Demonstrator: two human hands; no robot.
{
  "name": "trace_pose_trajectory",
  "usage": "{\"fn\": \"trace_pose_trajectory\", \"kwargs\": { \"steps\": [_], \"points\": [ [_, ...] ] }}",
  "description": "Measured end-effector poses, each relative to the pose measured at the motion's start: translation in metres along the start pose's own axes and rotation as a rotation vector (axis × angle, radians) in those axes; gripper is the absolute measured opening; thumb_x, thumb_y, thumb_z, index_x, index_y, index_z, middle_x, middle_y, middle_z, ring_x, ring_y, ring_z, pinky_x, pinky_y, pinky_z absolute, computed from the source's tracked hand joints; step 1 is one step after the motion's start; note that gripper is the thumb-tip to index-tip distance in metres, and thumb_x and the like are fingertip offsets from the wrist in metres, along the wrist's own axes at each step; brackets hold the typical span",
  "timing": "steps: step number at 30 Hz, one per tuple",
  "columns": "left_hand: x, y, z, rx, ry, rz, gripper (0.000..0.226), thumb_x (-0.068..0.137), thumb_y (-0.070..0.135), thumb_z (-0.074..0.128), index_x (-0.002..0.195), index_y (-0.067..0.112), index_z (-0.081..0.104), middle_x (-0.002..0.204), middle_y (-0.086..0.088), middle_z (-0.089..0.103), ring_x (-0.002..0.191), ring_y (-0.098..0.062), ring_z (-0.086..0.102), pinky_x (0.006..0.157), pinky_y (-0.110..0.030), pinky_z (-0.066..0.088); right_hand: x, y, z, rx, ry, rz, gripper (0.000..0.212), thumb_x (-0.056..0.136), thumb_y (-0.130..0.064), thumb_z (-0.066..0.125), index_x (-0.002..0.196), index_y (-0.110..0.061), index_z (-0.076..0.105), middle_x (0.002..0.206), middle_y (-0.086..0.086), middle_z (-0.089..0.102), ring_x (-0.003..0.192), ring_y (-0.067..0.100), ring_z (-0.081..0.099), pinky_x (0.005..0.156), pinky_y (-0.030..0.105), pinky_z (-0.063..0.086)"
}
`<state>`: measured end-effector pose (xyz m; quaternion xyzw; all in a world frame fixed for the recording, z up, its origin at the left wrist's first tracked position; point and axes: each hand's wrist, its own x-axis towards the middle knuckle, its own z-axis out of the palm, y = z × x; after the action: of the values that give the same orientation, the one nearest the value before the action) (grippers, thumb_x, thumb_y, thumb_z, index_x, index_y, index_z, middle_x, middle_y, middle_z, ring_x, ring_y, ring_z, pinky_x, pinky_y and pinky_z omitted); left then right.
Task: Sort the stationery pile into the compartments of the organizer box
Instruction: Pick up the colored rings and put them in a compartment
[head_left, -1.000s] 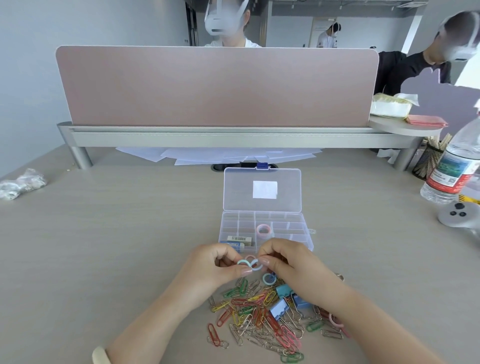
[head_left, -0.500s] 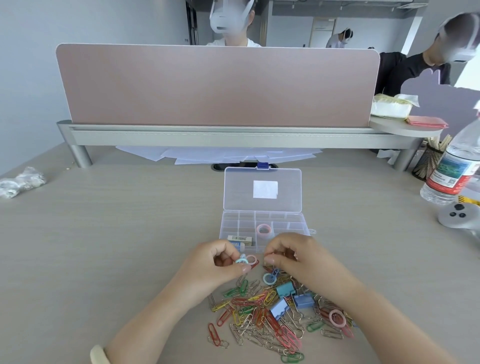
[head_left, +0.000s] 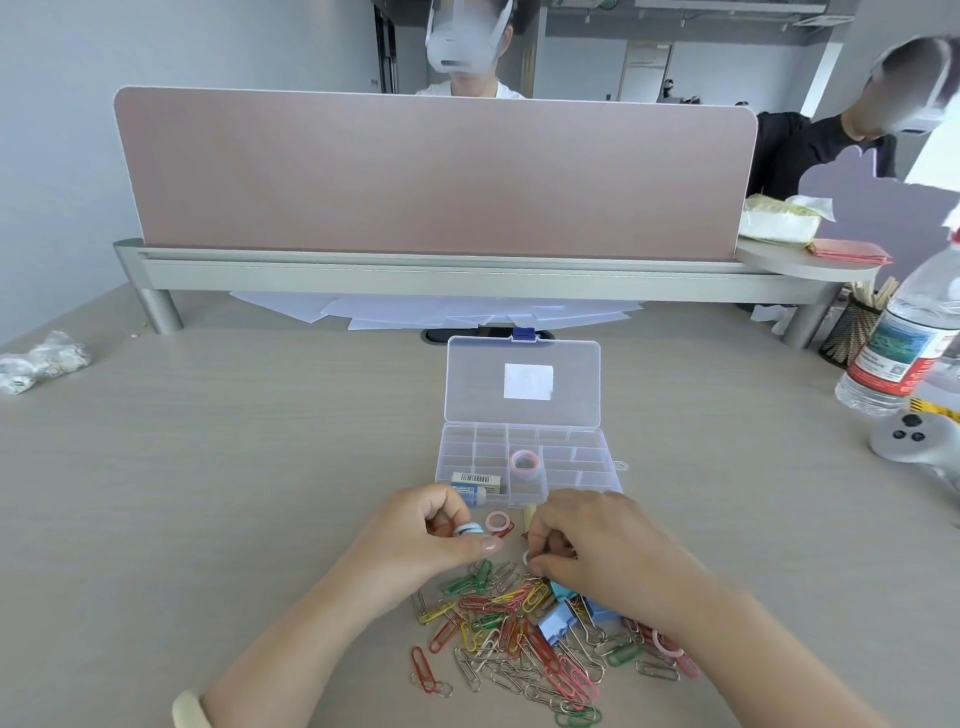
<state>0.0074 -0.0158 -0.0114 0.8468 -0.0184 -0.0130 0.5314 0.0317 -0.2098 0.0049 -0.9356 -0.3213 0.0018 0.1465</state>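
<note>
A clear organizer box (head_left: 597, 470) lies open in front of me, lid back; one compartment holds a pink tape roll (head_left: 525, 464), another a barcoded eraser (head_left: 475, 480). My left hand (head_left: 431, 548) is closed around small tape rolls (head_left: 469, 530), light blue and white. A pink tape roll (head_left: 497, 521) lies on the desk between my hands. My right hand (head_left: 597, 545) pinches a small white ring (head_left: 527, 559) at the pile's top edge. The pile of coloured paper clips (head_left: 519, 634) with blue binder clips (head_left: 557, 626) spreads below both hands.
A water bottle (head_left: 906, 343) and a white controller (head_left: 909, 436) stand at the right. A crumpled plastic bag (head_left: 39, 361) lies far left. A pink divider panel (head_left: 431, 171) closes off the back, with people behind it. Another pink ring (head_left: 666, 644) sits under my right forearm.
My hands have drawn apart. The pink roll that was held between them now lies on the desk, and my right hand has dropped to the pile and pinched a white ring.
</note>
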Motion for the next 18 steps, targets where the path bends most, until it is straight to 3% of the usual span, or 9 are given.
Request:
{"fn": "trace_pose_trajectory", "kwargs": {
  "steps": [2, 8, 13, 18],
  "points": [
    [-0.001, 0.001, -0.001, -0.007, 0.005, -0.014, 0.027, 0.065, 0.028, 0.080, 0.057, 0.021, 0.055, 0.040, 0.012, 0.039, 0.042, -0.002, 0.030, 0.042, -0.012, 0.025, 0.001, -0.001, 0.001, -0.015, -0.004, 0.016, 0.013, 0.083, -0.035, 0.060, 0.090, -0.025, 0.063, 0.076, -0.015, 0.045, 0.077, 0.007, 0.045, 0.070, 0.022, 0.029],
    [-0.003, 0.006, -0.002, -0.070, 0.010, -0.110, 0.024, 0.067, 0.032, 0.077, 0.062, 0.017, 0.060, 0.039, 0.010, 0.044, 0.039, -0.006, 0.037, 0.045, -0.019, 0.033, 0.000, -0.006, 0.002, -0.187, -0.064, 0.013, 0.017, 0.089, -0.029, 0.046, 0.094, -0.020, 0.060, 0.102, -0.002, 0.060, 0.095, 0.020, 0.056, 0.087, 0.033, 0.039],
    [-0.008, 0.015, -0.005, -0.169, -0.017, -0.182, 0.047, 0.047, 0.052, 0.073, 0.068, 0.011, 0.062, 0.042, 0.003, 0.055, 0.037, -0.012, 0.045, 0.041, -0.017, 0.038, -0.002, -0.007, 0.010, -0.274, -0.014, -0.040, 0.021, 0.089, -0.022, 0.039, 0.094, -0.012, 0.057, 0.098, 0.006, 0.061, 0.090, 0.029, 0.058, 0.081, 0.036, 0.041],
    [-0.006, 0.012, -0.006, -0.224, -0.023, -0.214, 0.023, 0.072, 0.030, 0.073, 0.069, 0.011, 0.060, 0.051, 0.001, 0.062, 0.043, -0.013, 0.055, 0.040, -0.015, 0.031, -0.002, -0.001, 0.013, -0.254, 0.012, -0.067, 0.022, 0.090, -0.023, 0.038, 0.094, -0.012, 0.056, 0.098, 0.006, 0.061, 0.088, 0.029, 0.059, 0.079, 0.039, 0.044]
  ]
}}
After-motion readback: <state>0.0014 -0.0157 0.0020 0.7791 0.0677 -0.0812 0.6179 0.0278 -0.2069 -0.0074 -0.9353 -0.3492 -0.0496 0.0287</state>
